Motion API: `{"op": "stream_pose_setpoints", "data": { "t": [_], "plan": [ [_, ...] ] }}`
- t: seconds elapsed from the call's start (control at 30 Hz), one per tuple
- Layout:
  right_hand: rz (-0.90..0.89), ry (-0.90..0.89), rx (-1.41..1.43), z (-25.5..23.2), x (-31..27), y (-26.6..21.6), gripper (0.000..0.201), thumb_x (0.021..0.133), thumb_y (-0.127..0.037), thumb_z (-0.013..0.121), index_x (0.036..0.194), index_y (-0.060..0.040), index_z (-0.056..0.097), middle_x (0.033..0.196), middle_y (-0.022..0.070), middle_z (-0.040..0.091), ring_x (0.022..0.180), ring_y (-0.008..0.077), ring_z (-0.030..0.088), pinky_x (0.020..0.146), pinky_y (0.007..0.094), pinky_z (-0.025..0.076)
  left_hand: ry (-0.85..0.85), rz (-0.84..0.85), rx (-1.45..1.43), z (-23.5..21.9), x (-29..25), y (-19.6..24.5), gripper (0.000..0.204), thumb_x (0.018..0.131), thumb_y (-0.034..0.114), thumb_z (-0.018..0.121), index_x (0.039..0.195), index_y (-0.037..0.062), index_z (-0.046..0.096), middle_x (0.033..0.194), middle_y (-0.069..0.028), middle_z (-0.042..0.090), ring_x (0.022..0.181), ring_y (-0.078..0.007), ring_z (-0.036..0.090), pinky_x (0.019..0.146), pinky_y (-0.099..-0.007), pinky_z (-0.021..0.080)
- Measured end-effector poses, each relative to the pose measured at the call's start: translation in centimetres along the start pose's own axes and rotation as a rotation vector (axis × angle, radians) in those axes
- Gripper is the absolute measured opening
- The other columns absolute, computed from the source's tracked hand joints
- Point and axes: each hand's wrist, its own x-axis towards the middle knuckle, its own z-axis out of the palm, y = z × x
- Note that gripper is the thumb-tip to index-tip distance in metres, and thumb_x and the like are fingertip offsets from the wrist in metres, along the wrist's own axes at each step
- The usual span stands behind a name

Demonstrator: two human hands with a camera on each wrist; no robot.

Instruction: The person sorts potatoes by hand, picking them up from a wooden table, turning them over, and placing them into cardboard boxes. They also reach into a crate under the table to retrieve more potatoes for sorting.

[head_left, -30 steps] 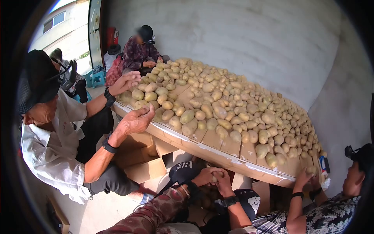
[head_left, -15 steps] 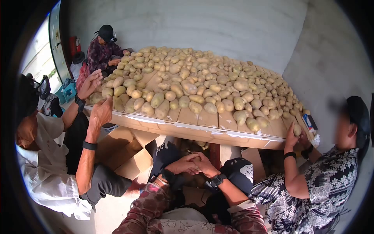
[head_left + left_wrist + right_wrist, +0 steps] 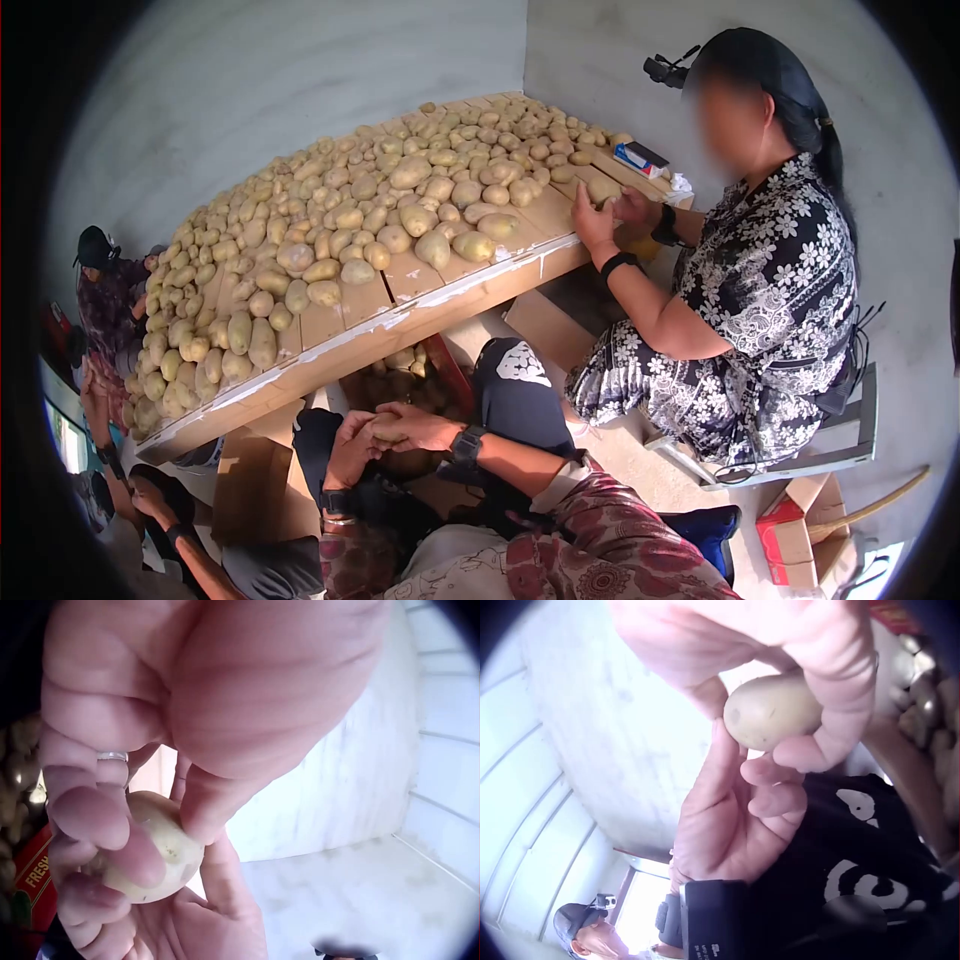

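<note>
Over the lap, both hands hold one pale yellow potato between them. My left hand curls its fingers and thumb round one side of it. From the other side my right hand grips the same potato, thumb and fingers bent about it. A few small dark specks show on its skin in both wrist views. Beyond the hands, a broad heap of potatoes covers much of a cardboard-topped table. More loose potatoes lie low under the table edge.
At the right a seated person in a flowered outfit holds another potato. A small box lies by the table corner. Below the table's left end stands an open carton. Other people sit along the left.
The head view has swung right, bringing the right-hand neighbour fully into view. My hands stay together over the lap, and the potato between them now shows more clearly.
</note>
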Motion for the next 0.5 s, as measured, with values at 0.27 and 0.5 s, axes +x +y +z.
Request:
{"op": "stream_pose_setpoints", "data": {
  "t": [0.27, 0.5],
  "plan": [
    [0.077, 0.138, -0.217, -1.7, -0.5, 1.0, 0.058, 0.075, -0.036, 0.074, 0.116, -0.0041, 0.048, 0.089, 0.0052, 0.057, 0.070, 0.0110, 0.056, 0.058, 0.0220, 0.047, 0.278, 0.151, 0.080, -0.5, -1.1, 0.1, 0.007, 0.089, 0.011, 0.056, 0.088, 0.0057, 0.053, 0.092, -0.0052, 0.061, 0.060, -0.0065, 0.056, 0.052, -0.0163, 0.043],
    [-0.427, 0.689, -0.760, -4.2, 2.7, 4.4, 0.054, 0.077, -0.031, 0.070, 0.120, -0.0048, 0.049, 0.096, 0.0124, 0.061, 0.085, 0.0234, 0.058, 0.075, 0.0337, 0.047, 0.541, 0.472, 0.270, -4.6, -2.2, 4.3, 0.017, 0.088, 0.000, 0.045, 0.104, 0.0037, 0.052, 0.100, -0.0038, 0.060, 0.067, -0.0050, 0.054, 0.057, -0.0171, 0.042]
  ]
}}
